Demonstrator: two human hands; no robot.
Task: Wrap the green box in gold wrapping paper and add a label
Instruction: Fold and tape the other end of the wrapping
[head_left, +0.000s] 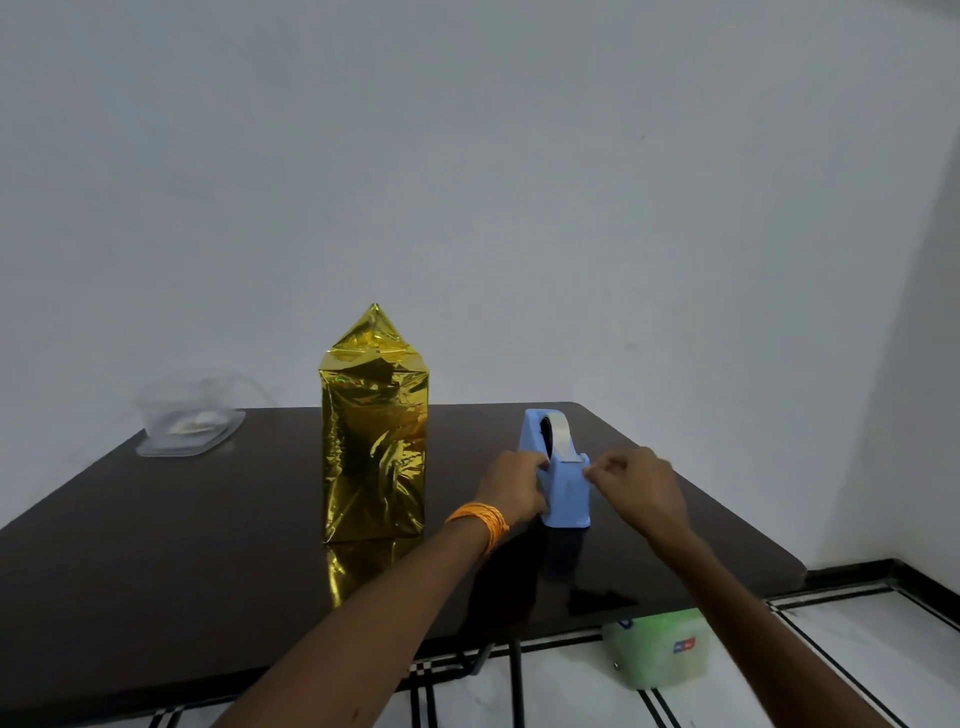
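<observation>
Tape step, looks like. Blue tape dispenser (563, 488) gripped on its left side by left hand (514, 486) fingers, tape (560, 434) end pinched at the cutter by right hand (636, 488) fingers. Press down, pull straight out, tear downward. Gold-wrapped box (374, 441) standing upright just left of dispenser on worktop (208, 545), peaked top probably not taped yet.

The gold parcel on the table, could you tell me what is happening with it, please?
A person is taking tape for it. The left hand grips the blue dispenser while the right hand pinches the tape end at its cutter. The box stands upright beside the dispenser on the table, untouched, wrapped in gold with its top folded to a point. No label shows on it.
</observation>
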